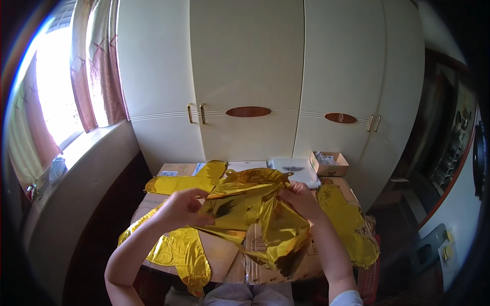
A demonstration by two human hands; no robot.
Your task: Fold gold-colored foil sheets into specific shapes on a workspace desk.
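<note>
Held up over the cardboard [220, 251], in the middle before the body: a crumpled gold foil piece [250, 201], looking like a flat, airless balloon, with a small tab at its upper edge. Closed on its right upper edge, with thumb and fingers pinching: the right hand [300, 200]. At its left edge, half curled, with space between thumb side and lower fingers: the left hand [181, 210]; impossible to tell from here whether gripping firmly or only supporting.

By judgement, very light, thin and soft, rather slippery, easy to crease and maybe to tear under a sharp pull. Better to take by the edges or near the corners, with flat finger pads and not with nails.

Around, on the cardboard: similar foil pieces at back left [190, 179], front left [186, 252] and right [347, 224]. Farther back: a white flat package [292, 166] with a dark mark, and just beside it, to the right, a small open box [329, 166] with clear plastic packets inside.

Printed marks on the cardboard and a pale label [198, 169] at back left, too small for reading. Beyond: pale cabinets [247, 56] with oval reddish plaques; at left, a bright window [55, 76] with curtains [104, 61].
</note>
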